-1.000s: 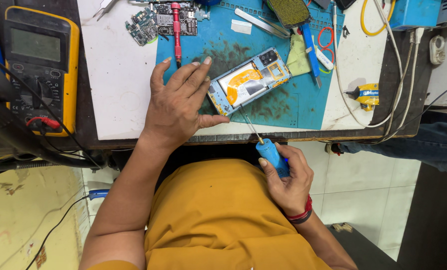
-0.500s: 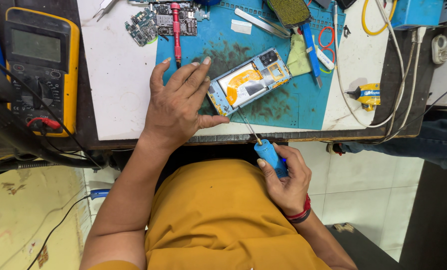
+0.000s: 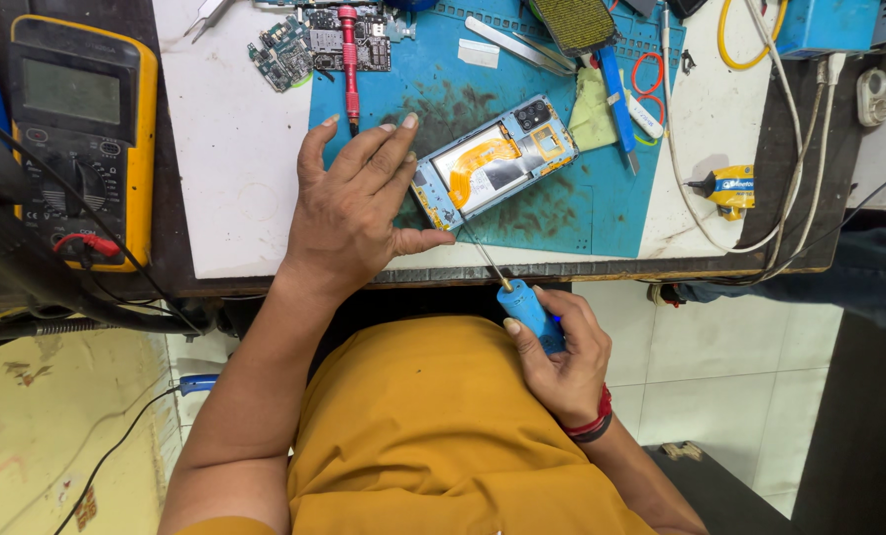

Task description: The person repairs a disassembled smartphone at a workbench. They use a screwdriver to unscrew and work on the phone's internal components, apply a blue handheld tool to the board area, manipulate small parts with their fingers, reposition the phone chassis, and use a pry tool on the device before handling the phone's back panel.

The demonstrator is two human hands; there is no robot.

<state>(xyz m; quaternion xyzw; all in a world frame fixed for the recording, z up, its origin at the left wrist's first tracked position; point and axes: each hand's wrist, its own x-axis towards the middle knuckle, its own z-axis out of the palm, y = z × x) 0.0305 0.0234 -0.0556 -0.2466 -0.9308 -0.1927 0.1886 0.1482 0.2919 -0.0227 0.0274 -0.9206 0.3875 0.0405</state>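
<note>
The phone lies in the upper middle of the frame on the blue work mat, tilted, with its back cover already off, so the orange flex cable and the inner frame are open to see. Circuit boards rest at the top of the mat beside a red screwdriver, so I judge that the opening is done and some parts are out. The inner work seems only partly done, and the closing of the phone is left.

The left hand lies flat on the mat with fingers spread. Its thumb touches the lower left corner of the phone and steadies it.

The right hand is lower, below the table edge, closed around the blue screwdriver. The thin shaft points up and left toward the lower edge of the phone; I cannot tell if the tip touches it.
</note>
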